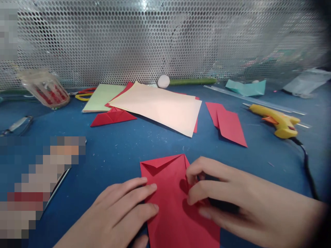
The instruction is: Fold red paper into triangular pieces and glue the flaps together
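Note:
A sheet of red paper (168, 220) lies in front of me, its top edge folded over with a pointed flap (162, 162). My left hand (126, 203) rests flat on its left edge with the fingers stretched out. At the right edge, my right hand (222, 193) has its fingers bent around the side fold of the same paper. Part of that fold is hidden behind these fingers. Beyond the hands sits a folded red paper piece (113, 117) with slanted ends. Another folded red paper (230, 125) lies to the right.
Cream paper (157, 106) overlaps red sheets and green paper (103, 98) at the back. A yellow glue gun (276, 119) with a black cord and clear glue sticks (258, 100) lie right. Yellow-handled scissors (84, 96) and a jar (45, 89) stand left, before a perforated metal panel (116, 41).

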`<state>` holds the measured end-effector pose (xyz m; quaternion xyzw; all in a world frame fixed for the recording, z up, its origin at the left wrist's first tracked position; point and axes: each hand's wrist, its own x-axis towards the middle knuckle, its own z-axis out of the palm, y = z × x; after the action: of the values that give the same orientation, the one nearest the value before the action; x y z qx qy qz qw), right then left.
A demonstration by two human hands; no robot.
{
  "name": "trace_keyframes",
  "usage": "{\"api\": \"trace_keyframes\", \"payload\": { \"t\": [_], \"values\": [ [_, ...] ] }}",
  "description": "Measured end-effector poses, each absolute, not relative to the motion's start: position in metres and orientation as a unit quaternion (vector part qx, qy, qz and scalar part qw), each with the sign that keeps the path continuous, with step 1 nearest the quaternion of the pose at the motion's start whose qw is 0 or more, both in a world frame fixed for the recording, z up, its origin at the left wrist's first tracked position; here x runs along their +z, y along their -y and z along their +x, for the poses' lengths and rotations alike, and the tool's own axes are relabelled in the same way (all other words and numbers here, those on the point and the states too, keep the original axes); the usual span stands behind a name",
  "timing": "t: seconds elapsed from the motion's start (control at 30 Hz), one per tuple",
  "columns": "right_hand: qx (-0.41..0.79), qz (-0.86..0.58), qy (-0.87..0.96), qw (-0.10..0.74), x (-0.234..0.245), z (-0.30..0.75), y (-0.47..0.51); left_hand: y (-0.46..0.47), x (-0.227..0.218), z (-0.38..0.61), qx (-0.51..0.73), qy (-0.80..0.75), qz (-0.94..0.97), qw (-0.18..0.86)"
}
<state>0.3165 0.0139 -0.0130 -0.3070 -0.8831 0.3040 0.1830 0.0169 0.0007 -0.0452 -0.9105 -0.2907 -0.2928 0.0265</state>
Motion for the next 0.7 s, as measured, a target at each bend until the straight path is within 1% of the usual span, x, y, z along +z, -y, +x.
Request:
{"api": "trace_keyframes", "payload": {
  "t": [0.1, 0.2, 0.33, 0.43, 0.53, 0.7],
  "values": [
    [0.293, -0.277, 0.902, 0.153, -0.015, 0.319, -0.013, -0.001, -0.055, 0.018, -0.309, 0.268, -0.910, 0.073],
    [0.267, -0.228, 0.925, 0.147, -0.018, 0.319, -0.013, 0.001, -0.052, 0.019, -0.306, 0.267, -0.909, 0.092],
    [0.195, -0.223, 0.938, 0.180, -0.019, 0.317, -0.009, 0.003, -0.046, 0.019, -0.310, 0.278, -0.904, 0.095],
    [0.176, -0.233, 0.934, 0.204, -0.017, 0.316, -0.006, 0.002, -0.045, 0.018, -0.307, 0.267, -0.911, 0.072],
    [0.205, -0.218, 0.934, 0.197, -0.017, 0.316, -0.005, 0.001, -0.044, 0.014, -0.298, 0.259, -0.917, 0.057],
    [0.306, -0.238, 0.910, 0.148, -0.021, 0.317, -0.007, 0.003, -0.046, 0.014, -0.311, 0.253, -0.915, 0.044]
  ]
}}
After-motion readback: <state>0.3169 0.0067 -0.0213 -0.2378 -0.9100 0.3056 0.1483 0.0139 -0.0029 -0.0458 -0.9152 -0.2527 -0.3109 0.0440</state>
